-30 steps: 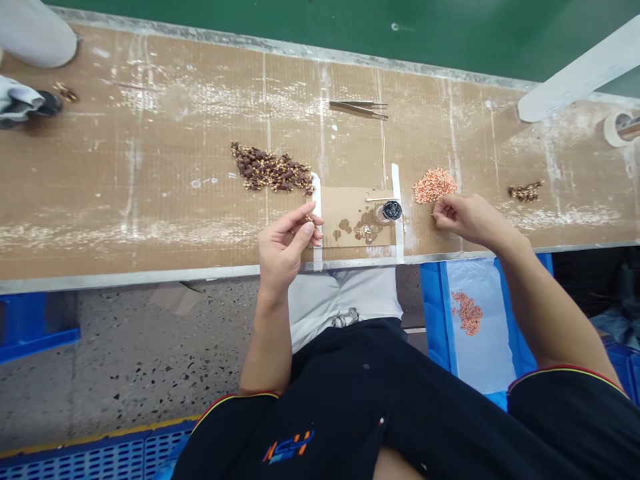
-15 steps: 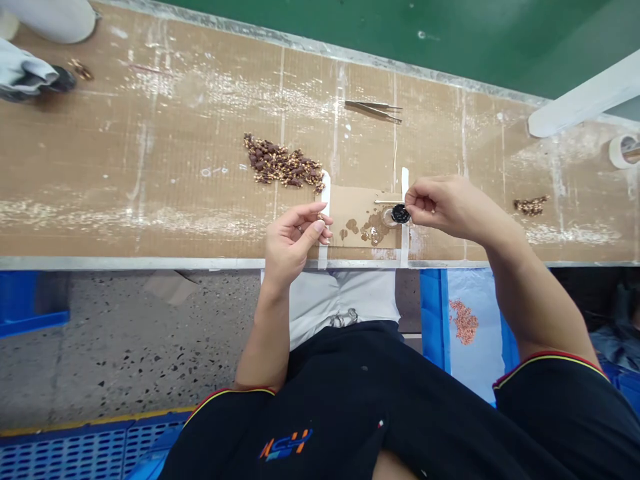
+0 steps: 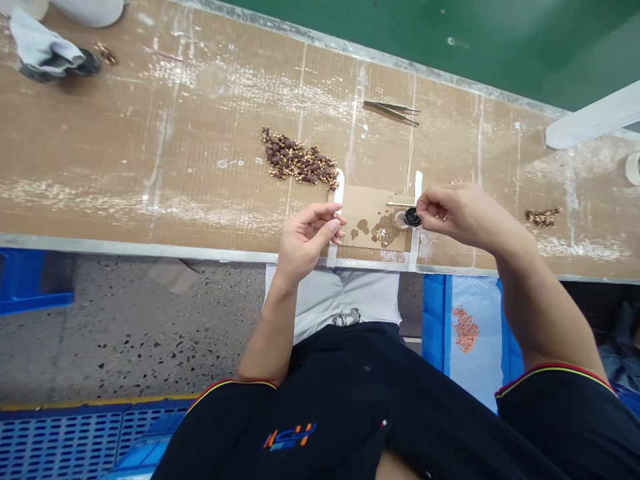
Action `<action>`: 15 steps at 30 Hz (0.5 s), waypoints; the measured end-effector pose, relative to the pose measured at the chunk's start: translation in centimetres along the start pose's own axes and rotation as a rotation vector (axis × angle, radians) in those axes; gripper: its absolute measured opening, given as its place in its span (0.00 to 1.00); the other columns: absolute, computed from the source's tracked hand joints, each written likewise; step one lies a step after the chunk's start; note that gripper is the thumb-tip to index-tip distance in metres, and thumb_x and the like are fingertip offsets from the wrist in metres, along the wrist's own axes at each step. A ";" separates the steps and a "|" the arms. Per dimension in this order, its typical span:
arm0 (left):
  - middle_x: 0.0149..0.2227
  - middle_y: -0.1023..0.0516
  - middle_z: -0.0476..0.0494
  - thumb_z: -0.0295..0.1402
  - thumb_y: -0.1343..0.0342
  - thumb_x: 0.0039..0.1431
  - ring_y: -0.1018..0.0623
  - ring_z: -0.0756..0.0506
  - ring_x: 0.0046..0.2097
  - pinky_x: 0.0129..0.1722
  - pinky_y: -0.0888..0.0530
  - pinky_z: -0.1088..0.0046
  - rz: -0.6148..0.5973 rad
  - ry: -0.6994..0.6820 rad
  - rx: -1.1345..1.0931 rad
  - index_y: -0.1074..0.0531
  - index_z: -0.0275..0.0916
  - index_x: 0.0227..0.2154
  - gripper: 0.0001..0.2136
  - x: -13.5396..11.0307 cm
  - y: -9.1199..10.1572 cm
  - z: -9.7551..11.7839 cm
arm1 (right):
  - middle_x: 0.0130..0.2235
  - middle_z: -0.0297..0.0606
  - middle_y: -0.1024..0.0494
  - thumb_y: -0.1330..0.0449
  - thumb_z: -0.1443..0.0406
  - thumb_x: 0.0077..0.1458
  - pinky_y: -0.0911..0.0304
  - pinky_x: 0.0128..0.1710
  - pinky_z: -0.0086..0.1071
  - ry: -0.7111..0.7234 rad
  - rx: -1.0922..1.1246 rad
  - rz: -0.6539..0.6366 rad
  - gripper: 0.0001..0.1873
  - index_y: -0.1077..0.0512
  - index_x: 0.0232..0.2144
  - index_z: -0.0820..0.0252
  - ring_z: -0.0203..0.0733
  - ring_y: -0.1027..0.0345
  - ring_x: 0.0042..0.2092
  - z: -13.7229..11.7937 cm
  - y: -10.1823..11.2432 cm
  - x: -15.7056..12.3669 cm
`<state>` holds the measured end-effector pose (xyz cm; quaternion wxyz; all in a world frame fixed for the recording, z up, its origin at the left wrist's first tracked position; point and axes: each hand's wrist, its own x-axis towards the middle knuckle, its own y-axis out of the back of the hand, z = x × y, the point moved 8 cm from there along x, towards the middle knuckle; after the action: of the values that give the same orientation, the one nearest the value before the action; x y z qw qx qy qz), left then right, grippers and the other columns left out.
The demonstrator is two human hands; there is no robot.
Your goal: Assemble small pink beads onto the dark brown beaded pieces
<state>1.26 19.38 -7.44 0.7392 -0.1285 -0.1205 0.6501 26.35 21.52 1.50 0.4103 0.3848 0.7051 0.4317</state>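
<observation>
My left hand (image 3: 307,240) hovers at the bench's near edge, thumb and fingers pinched on a tiny brown-and-gold part too small to name. My right hand (image 3: 457,212) is curled, its fingertips pinched right beside a small round black pot (image 3: 411,217); what they hold is too small to see. The pot stands on a taped-down cardboard patch (image 3: 370,207) stained with brown blobs. A thin stick (image 3: 399,204) lies just behind the pot. A pile of dark brown parts with gold pins (image 3: 299,162) lies behind my left hand.
Tweezers (image 3: 393,111) lie farther back on the cardboard-covered bench (image 3: 150,167). A small heap of brown parts (image 3: 543,215) sits right. A rag (image 3: 47,50) is far left. Below the bench, a blue bin (image 3: 435,320) holds a plastic sheet with orange parts (image 3: 465,329).
My right hand went from the orange pile on the right to the black pot and stays there. The orange pile is now hidden behind it. My left hand kept its pinch.
</observation>
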 end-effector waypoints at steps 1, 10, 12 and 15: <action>0.36 0.13 0.42 0.47 0.25 0.59 0.17 0.49 0.30 0.29 0.18 0.72 -0.005 -0.006 -0.004 0.15 0.41 0.44 0.18 0.0 0.0 0.0 | 0.26 0.34 0.27 0.40 0.68 0.56 0.40 0.33 0.38 0.004 -0.002 0.002 0.06 0.31 0.29 0.52 0.42 0.35 0.28 0.0 0.0 0.0; 0.36 0.12 0.42 0.45 0.26 0.60 0.17 0.49 0.30 0.28 0.18 0.74 -0.011 -0.021 0.011 0.15 0.40 0.44 0.16 0.0 -0.1 0.0 | 0.24 0.33 0.29 0.39 0.68 0.55 0.44 0.31 0.36 -0.007 -0.013 -0.016 0.06 0.32 0.28 0.52 0.41 0.38 0.26 -0.1 0.1 0.2; 0.35 0.12 0.43 0.44 0.27 0.61 0.16 0.50 0.30 0.28 0.18 0.76 -0.017 -0.052 -0.002 0.14 0.40 0.45 0.15 0.0 -0.1 0.2 | 0.24 0.33 0.30 0.39 0.69 0.54 0.44 0.31 0.36 -0.010 -0.022 -0.021 0.07 0.32 0.28 0.52 0.40 0.39 0.26 -0.4 0.2 0.2; 0.35 0.12 0.44 0.41 0.27 0.63 0.16 0.51 0.30 0.28 0.19 0.78 -0.033 -0.095 -0.021 0.15 0.40 0.45 0.13 0.1 -0.2 0.4 | 0.23 0.32 0.31 0.41 0.70 0.55 0.45 0.31 0.35 0.007 -0.036 -0.038 0.07 0.33 0.28 0.53 0.39 0.41 0.26 -1.0 0.4 0.2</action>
<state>1.35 19.42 -7.04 0.7420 -0.1030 -0.1644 0.6417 25.49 21.52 2.15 0.4227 0.3623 0.7060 0.4378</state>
